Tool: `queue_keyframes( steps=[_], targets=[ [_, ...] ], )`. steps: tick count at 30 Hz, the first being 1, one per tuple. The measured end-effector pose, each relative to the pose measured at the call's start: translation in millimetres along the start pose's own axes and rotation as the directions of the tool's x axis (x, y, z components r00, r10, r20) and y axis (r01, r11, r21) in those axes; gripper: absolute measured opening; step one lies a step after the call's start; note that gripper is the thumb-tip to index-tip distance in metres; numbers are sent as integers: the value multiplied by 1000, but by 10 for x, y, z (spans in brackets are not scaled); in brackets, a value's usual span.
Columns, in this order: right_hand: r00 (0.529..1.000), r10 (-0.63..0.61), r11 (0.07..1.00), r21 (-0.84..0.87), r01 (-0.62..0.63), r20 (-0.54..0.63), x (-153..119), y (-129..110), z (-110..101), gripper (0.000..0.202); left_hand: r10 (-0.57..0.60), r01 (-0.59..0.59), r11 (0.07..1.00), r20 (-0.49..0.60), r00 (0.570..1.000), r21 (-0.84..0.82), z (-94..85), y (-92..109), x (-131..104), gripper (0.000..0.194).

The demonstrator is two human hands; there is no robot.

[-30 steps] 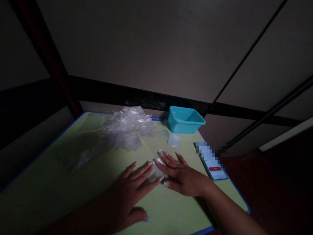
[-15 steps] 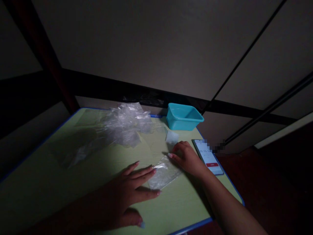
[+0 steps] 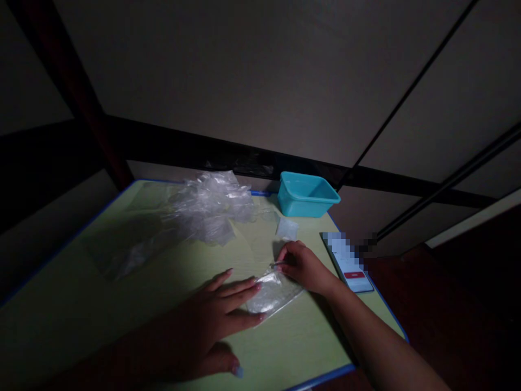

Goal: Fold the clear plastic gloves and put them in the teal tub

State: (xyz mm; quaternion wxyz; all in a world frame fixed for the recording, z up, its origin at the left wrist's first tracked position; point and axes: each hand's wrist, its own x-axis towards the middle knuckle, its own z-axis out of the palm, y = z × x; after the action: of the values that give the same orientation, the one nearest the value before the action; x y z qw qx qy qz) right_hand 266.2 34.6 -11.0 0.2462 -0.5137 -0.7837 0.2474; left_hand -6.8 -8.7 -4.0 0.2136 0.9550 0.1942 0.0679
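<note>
A clear plastic bag [image 3: 271, 296] lies on the table between my hands. My left hand [image 3: 220, 315] is spread flat, its fingertips resting on the bag's left edge. At the bag's upper right side, my right hand [image 3: 299, 266] pinches the bag's edge between thumb and fingers. Just beyond the right hand lies a small pale square [image 3: 287, 228], partly overlapped by clear film. Further back on the left is a loose heap of clear plastic bags [image 3: 211, 206].
A turquoise plastic basin [image 3: 307, 203] stands at the table's far right corner. A phone [image 3: 352, 266] with a lit, partly blurred screen lies along the right edge. The pale green table [image 3: 195, 266] has a blue rim and stands against a panelled wall [image 3: 244, 70].
My right hand has moved slightly down and left, and its thumb and fingers have closed on the bag's edge. My left hand stays almost still.
</note>
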Motion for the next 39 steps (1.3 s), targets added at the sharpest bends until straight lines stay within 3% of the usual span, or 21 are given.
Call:
queue_keyframes(
  steps=[7, 14, 26, 39],
  targets=[
    [999, 14, 995, 100, -18, 41, -13, -29, 13, 17, -19, 19, 1000, 7, 1000, -7, -20, 26, 4, 67],
    [982, -170, 983, 82, 164, 77, -30, -76, -136, 13, -31, 31, 999, 2, 1000, -9, -8, 30, -11, 68],
    [945, -297, 955, 39, 295, 134, -36, -107, -218, 18, -33, 33, 999, -14, 999, -6, 25, 7, 0, 61],
    [955, -213, 956, -159, 248, 208, -72, -128, -231, 27, -16, 18, 998, -26, 1000, 52, 89, -54, -17, 62]
  ],
)
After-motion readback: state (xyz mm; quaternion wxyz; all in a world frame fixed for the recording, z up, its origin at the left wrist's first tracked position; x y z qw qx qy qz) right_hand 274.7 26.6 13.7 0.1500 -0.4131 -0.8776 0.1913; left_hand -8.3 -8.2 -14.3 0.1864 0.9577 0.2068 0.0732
